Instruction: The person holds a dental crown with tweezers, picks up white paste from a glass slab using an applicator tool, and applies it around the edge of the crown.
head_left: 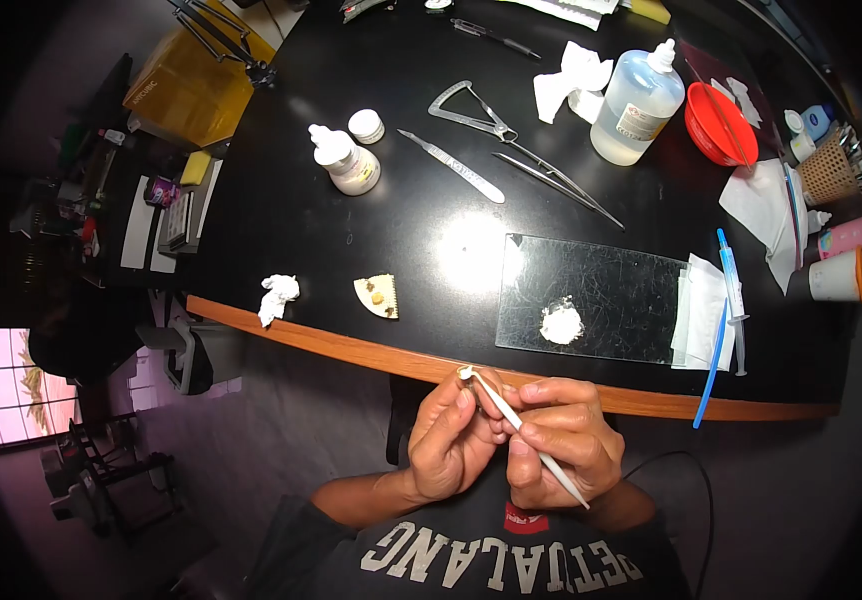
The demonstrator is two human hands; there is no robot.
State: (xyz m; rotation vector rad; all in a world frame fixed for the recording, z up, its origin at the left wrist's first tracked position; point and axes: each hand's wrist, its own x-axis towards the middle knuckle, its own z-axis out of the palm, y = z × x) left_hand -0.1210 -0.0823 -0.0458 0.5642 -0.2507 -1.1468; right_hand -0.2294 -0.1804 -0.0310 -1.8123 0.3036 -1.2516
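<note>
My left hand point(448, 440) is closed, pinching a small cream-coloured piece point(466, 373) between thumb and fingertips; its exact kind is too small to make out. A slim white stick-like tool point(536, 445) is gripped in my right hand point(569, 435) like a pen. Its upper end meets the small piece, while the tapered lower end points down toward my shirt. Both hands are close together in front of the table's wooden edge. Just beyond them lies a glass slab point(606, 262) carrying a mound of whitish powder or paste point(561, 323).
On the black table lie a scalpel point(451, 166), a metal caliper point(473, 112) and tweezers point(561, 188). A small white bottle point(346, 160), a large clear bottle point(636, 105) and a red bowl point(719, 125) stand farther back. Blue-tipped syringe point(731, 280) lies right; crumpled tissue point(278, 299) left.
</note>
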